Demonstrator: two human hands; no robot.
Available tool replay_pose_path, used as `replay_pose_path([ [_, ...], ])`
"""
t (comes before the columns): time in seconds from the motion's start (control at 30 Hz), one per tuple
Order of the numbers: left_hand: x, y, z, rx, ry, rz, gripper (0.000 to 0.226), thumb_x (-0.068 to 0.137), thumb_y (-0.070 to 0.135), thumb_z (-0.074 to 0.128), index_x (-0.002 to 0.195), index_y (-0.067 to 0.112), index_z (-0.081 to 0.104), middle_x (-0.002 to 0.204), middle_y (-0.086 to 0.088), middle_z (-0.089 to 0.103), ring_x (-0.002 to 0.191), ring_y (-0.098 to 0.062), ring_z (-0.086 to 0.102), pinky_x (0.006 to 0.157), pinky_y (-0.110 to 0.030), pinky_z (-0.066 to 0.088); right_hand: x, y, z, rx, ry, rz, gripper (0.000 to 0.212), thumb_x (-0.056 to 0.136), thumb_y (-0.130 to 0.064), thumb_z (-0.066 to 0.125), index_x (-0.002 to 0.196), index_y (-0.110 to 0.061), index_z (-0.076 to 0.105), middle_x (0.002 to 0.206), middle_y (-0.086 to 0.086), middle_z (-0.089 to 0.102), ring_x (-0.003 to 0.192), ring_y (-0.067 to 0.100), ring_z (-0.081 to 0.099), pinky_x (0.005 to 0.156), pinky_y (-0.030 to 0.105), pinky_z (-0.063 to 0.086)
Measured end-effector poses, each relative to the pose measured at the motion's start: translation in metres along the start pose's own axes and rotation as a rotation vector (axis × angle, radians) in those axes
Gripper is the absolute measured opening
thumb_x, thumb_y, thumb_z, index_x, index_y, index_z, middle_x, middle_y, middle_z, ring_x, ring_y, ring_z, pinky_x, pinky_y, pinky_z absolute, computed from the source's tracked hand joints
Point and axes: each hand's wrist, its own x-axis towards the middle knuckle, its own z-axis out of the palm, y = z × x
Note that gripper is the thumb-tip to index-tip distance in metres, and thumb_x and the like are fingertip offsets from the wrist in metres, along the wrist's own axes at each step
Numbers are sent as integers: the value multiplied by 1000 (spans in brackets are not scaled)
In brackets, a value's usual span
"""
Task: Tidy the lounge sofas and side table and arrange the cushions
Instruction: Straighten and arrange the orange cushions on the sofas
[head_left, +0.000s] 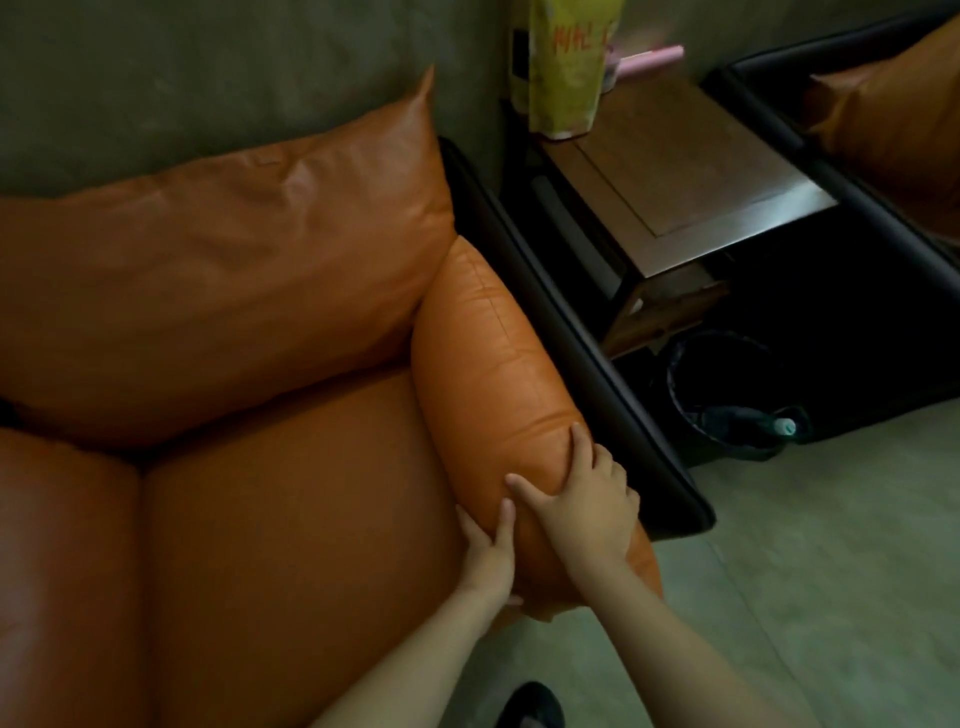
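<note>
Head view: looking down over the person's forearms at an orange leather sofa that fills the left and near part of the scene. Both hands are on the arm cushion, a long padded roll that runs from near to far along the sofa's right side, just inside the black sofa frame.

The left hand takes the cushion's near end from the inner side. Its thumb lies up on the leather and its fingers are tucked into the gap between the roll and the seat cushion, so it holds the cushion in a pinch. The right hand sits on top of the same end with thumb and fingers spread wide and bent over the curve, gripping it; the leather creases just ahead of the fingertips.

A big back cushion leans against the grey wall behind the seat, one pointed corner sticking up.

To the right, past the frame, stands a dark wooden side table with a yellow bag upright at its far edge and something pink behind it. Near the table on the floor is a black bin with a bottle in it. At the far right edge, a second sofa carries another orange cushion.
</note>
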Motion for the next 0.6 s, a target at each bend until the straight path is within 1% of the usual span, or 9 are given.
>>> replay_pose_path([
  [0.13,6,11,3,27,55,13,82,92,61,41,151,40,-11,162,6,1,141,-39,26,81,-59,54,10,-3,1,6,3,-22,101,70,-86,46,149,-29,18,148,8,38,132,30,38,102,47,35],
  [0.23,6,8,1,88,61,42,83,91,63,40,152,37,-10,162,4,4,141,-37,28,85,-53,55,9,-2,-2,8,-16,-31,103,70,-86,44,150,-29,15,150,9,36,133,31,36,104,48,34],
  [0.27,6,8,0,138,80,63,83,91,63,38,153,35,-10,162,3,5,142,-36,27,91,-51,52,8,-1,-4,9,-33,-29,103,70,-86,44,150,-28,14,150,10,34,134,32,35,105,48,33],
  [0.3,6,9,0,210,117,100,85,91,64,36,154,30,-9,162,0,5,144,-34,25,101,-50,45,7,-1,-5,11,-52,-27,103,71,-86,44,151,-28,13,151,11,32,135,33,34,106,48,32],
  [0.33,5,11,0,291,164,144,85,91,64,35,154,25,-8,162,-4,6,145,-32,21,111,-47,33,6,-1,-7,21,-65,-27,103,72,-84,45,151,-27,13,152,12,31,136,33,32,108,48,31],
  [0.37,4,14,0,363,205,180,85,93,63,34,155,21,-7,162,-7,7,147,-31,18,116,-43,23,4,-1,-10,44,-68,-30,101,75,-82,45,151,-26,13,153,12,29,138,33,31,110,47,29],
  [0.4,2,18,-1,417,227,201,84,94,61,34,155,19,-6,162,-9,9,147,-31,17,117,-41,18,1,1,-14,70,-65,-40,98,77,-80,46,152,-25,14,154,12,28,140,32,28,113,45,26],
  [0.5,-11,29,-6,508,203,267,81,96,57,36,155,20,-5,162,-9,9,147,-31,17,116,-39,19,-12,9,-28,86,-35,-105,91,83,-74,46,152,-23,17,158,6,23,147,23,16,118,41,17],
  [0.6,-32,39,-13,584,137,376,80,96,56,38,155,23,-6,163,-4,3,147,-29,15,116,-41,21,-27,13,-48,83,-14,-135,88,86,-70,46,154,-23,15,161,-1,17,149,17,9,121,39,12],
])
